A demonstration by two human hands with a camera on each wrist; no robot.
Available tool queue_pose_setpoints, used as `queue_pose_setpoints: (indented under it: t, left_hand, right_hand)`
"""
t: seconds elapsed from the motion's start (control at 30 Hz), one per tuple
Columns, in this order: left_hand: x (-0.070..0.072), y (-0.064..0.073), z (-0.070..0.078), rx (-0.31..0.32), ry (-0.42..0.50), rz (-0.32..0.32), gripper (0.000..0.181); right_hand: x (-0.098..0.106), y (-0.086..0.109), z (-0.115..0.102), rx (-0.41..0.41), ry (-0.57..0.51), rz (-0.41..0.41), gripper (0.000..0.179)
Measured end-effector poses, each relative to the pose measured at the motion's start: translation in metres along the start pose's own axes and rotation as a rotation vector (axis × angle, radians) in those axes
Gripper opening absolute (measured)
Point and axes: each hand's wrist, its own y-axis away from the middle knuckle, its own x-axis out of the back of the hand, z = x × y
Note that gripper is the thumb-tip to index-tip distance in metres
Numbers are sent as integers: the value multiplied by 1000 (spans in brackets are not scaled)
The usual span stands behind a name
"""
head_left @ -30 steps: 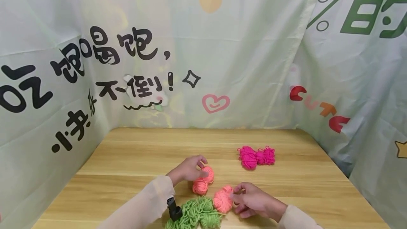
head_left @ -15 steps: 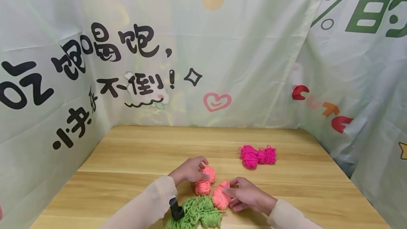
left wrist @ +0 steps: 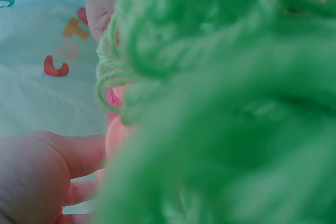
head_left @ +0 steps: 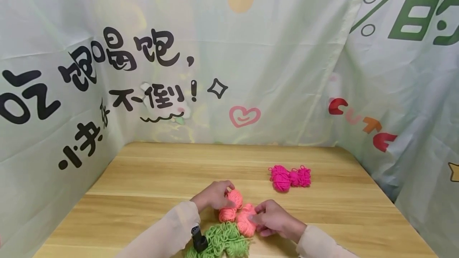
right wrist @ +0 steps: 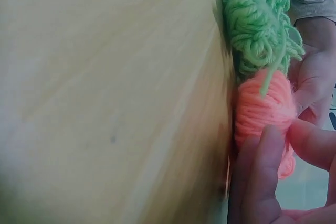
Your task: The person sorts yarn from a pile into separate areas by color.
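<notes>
My left hand (head_left: 214,195) holds one coral yarn bundle (head_left: 227,215), narrowed at its middle, by its far left side. From the right, my right hand (head_left: 277,219) pinches a second coral yarn bundle (head_left: 246,225) between thumb and fingers. The two bundles lie side by side and appear to touch. Just in front of them is a loopy heap of green yarn (head_left: 229,242), partly behind the left wrist's black camera. Blurred green yarn (left wrist: 220,129) fills most of the left wrist view. In the right wrist view, fingers (right wrist: 265,174) press against the coral yarn (right wrist: 265,106).
A magenta yarn bundle (head_left: 281,179) lies farther back on the right of the wooden table (head_left: 150,170). Printed cloth (head_left: 294,71) hangs behind the table and along both sides.
My right hand has closed on the right coral bundle and shifted it left, up against the other coral bundle. The left hand has stayed nearly in place.
</notes>
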Motion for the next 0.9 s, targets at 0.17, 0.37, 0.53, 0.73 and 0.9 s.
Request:
queue_pose_setpoints:
  t: [0.17, 0.37, 0.53, 0.73, 0.9]
  left_hand:
    - [-1, 1, 0, -6, -34, 3, 41]
    - [-1, 0, 1, 0, -44, 1, 43]
    - [-2, 0, 2, -8, -83, -9, 49]
    - [-1, 0, 3, -30, -119, -16, 42]
    - [-1, 1, 1, -36, -106, -15, 35]
  right_hand:
    - [-3, 0, -3, 4, 15, 4, 25]
    - [-7, -1, -2, 7, 12, -8, 35]
    - [-9, -4, 0, 24, 35, -19, 39]
    - [-11, -4, -3, 35, 46, -18, 25]
    - [-11, -3, -5, 57, 42, -24, 25]
